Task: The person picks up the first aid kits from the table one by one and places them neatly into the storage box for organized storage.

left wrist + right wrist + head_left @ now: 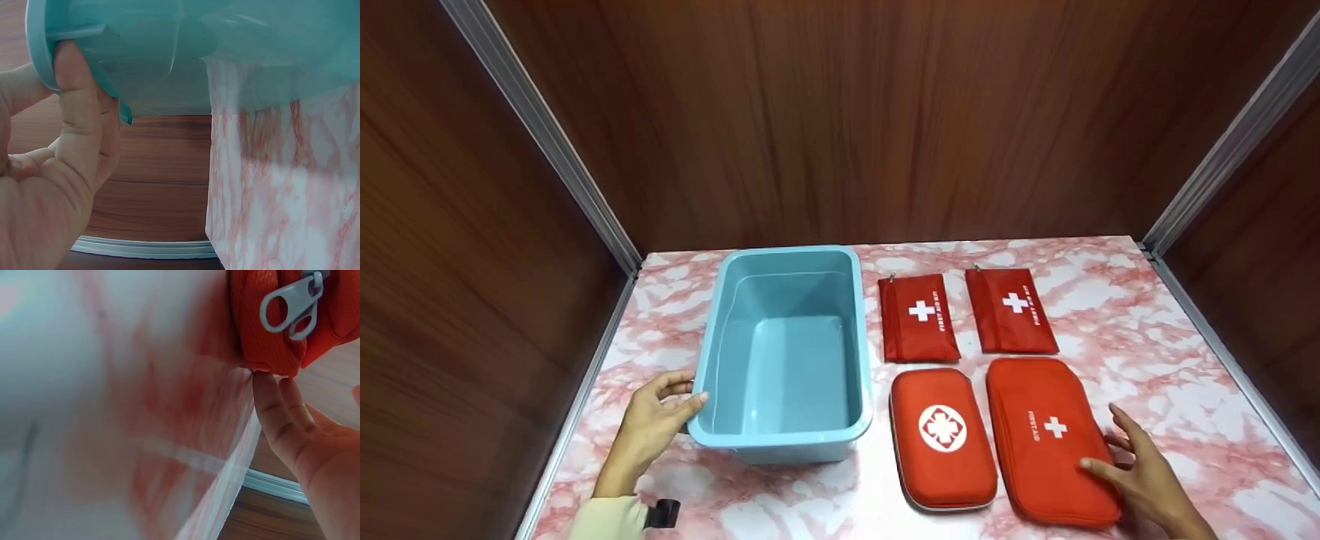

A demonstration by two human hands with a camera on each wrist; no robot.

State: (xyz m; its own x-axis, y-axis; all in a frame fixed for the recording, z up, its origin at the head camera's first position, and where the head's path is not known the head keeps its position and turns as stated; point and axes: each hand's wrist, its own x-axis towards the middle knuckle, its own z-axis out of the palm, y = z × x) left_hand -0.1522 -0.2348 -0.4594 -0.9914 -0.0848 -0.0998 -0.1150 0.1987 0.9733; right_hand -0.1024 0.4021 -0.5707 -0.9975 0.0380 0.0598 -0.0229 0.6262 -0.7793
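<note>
A light blue plastic tub (pixel 802 360) stands on the left of the table with nothing inside. My left hand (pixel 660 411) grips its left rim near the front corner, thumb over the edge and fingers beneath, as the left wrist view shows (pixel 73 129). At the far right front lies a large red first aid case (pixel 1046 472). My right hand (pixel 1147 472) is at that case's right side, thumb over its top and the other fingers extended along the edge. In the right wrist view, fingertips (pixel 264 385) touch the case's lower edge close to its zipper pulls (pixel 287 306).
A smaller red hard case (pixel 952 472) with a white emblem lies between tub and large case. Two flat red first aid pouches (pixel 911 334) (pixel 1009 330) lie behind them. Wood-grain panels (pixel 840 120) enclose the marble-patterned table (pixel 660 300) at back and sides.
</note>
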